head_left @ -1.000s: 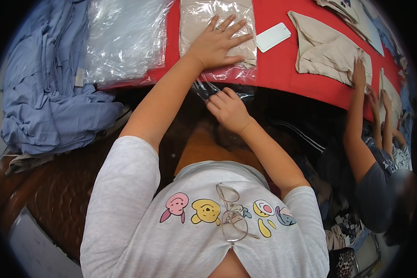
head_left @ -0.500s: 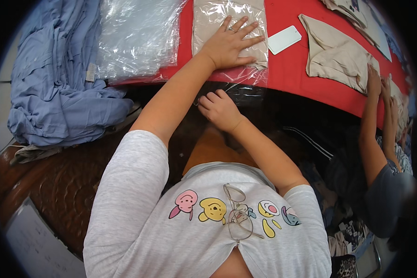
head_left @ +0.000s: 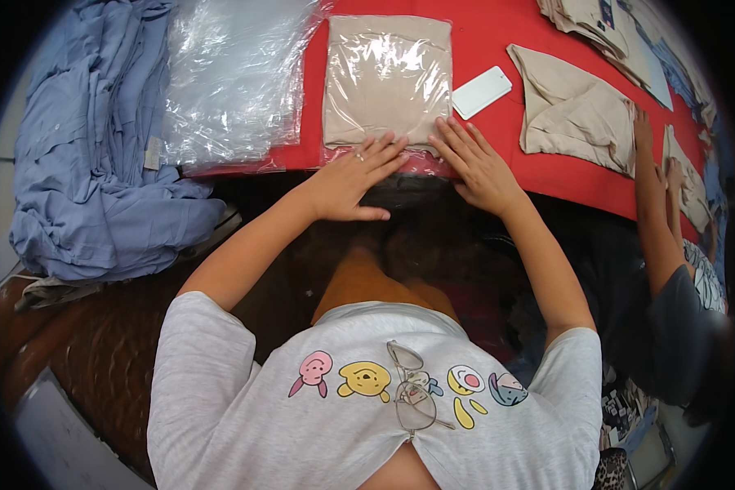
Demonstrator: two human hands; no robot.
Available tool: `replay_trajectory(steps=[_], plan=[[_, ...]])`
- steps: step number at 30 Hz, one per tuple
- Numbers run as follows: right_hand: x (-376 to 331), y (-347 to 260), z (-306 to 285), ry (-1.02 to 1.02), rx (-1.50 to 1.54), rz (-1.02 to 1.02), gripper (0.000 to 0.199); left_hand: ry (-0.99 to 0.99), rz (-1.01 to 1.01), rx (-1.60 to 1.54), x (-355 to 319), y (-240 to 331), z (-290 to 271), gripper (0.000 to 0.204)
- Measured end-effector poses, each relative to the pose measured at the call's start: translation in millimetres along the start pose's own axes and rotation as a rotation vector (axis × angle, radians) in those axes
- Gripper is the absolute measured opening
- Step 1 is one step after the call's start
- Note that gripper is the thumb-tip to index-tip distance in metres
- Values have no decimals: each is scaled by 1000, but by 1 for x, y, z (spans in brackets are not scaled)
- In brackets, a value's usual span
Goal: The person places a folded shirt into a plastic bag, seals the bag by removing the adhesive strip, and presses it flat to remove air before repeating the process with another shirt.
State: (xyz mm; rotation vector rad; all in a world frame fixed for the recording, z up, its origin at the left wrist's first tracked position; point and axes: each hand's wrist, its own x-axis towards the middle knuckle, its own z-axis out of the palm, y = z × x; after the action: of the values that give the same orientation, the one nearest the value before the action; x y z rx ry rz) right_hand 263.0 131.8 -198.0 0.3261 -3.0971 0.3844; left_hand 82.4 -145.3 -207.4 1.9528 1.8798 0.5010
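Observation:
A folded beige garment in a clear plastic bag [head_left: 388, 77] lies flat on the red-covered table [head_left: 486, 28] in front of me. My left hand [head_left: 347, 180] rests its fingertips on the bag's near left edge, fingers stretched out. At the near right corner, my right hand [head_left: 482, 167] also lies flat with fingers extended. The bag's loose end hangs over the table edge between the hands. Neither hand grips anything. Close beyond my right fingertips lies a white phone-like slab [head_left: 482, 92].
A stack of clear plastic bags [head_left: 233, 82] lies left of the bagged garment. Blue garments [head_left: 90, 147] are heaped at the far left. To the right is a folded beige garment [head_left: 572, 106], with a co-worker's hand [head_left: 643, 135] at its edge. More folded clothes [head_left: 600, 28] lie at the back right.
My left hand has come off the middle of the bag, back to its near edge. My right hand has risen from below the table edge onto the bag's near right corner.

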Motion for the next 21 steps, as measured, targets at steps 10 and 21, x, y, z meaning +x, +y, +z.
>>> replay_trajectory(steps=[10, 21], plan=[[17, -10, 38, 59, -93, -98, 78, -96, -5, 678, -86, -61, -18, 87], [22, -12, 26, 331, 653, 242, 27, 673, -281, -125, -43, -35, 5, 30]])
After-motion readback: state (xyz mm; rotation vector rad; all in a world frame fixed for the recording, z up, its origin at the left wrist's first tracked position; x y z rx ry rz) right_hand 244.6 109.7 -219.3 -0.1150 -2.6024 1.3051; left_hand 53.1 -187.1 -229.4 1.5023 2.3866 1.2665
